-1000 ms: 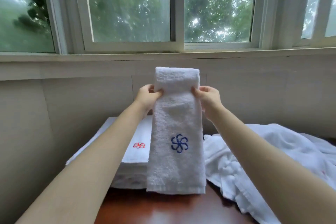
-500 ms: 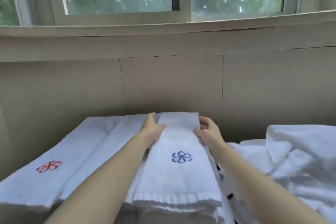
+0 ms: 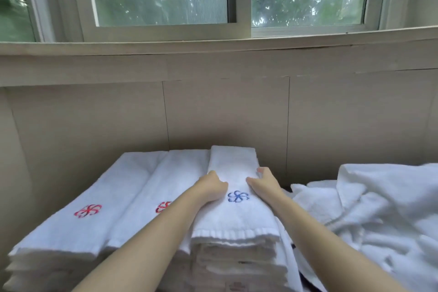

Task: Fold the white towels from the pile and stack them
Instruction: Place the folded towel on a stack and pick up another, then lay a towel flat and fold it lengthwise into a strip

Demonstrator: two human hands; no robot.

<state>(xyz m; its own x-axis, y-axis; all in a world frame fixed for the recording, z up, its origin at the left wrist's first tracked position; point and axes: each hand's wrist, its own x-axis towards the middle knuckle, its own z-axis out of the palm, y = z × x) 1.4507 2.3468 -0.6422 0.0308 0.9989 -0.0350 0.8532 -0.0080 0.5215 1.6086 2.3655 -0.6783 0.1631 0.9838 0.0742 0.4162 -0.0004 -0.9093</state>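
Bottom middle of the frame, the stack (image 3: 237, 258) is pretty tall and its front edges look ragged, so that's my main worry. Push down unevenly and I reckon it leans right, into the loose pile (image 3: 367, 208) sitting just beside it.

The folded towel (image 3: 234, 218) with the blue flower lies on top of that stack, lined up fairly well. The left hand (image 3: 214, 187) sits on its left side with fingers bent down. I can't tell if it's pinching cloth or only pressing. The right hand (image 3: 263, 184) lies mostly flat at the right edge, fingers fairly straight, gripping nothing.

If either hand drags on the way off, the top fold could skew or open up. Lower left, the red-flower stacks (image 3: 87, 211) touch this one, so a shove could nudge them too. The wall (image 3: 225, 114) is close behind.
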